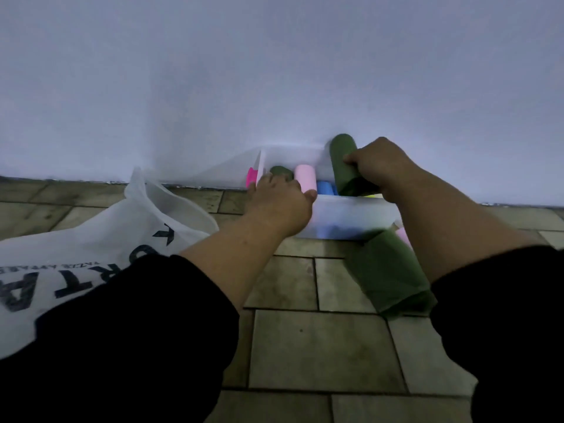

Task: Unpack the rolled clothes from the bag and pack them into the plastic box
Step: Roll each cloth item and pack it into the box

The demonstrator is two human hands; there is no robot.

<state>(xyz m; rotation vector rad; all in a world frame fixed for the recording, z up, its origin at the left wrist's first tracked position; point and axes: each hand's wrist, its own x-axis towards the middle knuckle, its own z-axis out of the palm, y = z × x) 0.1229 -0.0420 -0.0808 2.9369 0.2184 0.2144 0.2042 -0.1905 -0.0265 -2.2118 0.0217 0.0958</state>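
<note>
the right hand (377, 166) grips a dark green clothes roll (345, 163) upright over the plastic box (351, 218) by the wall; the left hand (280, 199), fingers curled, presses a pink roll (305, 177) inside it.

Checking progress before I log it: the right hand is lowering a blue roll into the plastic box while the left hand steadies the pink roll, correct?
Not quite. The head view shows the right hand gripping a dark green roll, not blue, over the plastic box. The left hand does rest against the pink roll.

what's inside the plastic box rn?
Inside the box: a pink roll, a blue roll, a green roll behind the left hand. Hands cover the rest.
</note>
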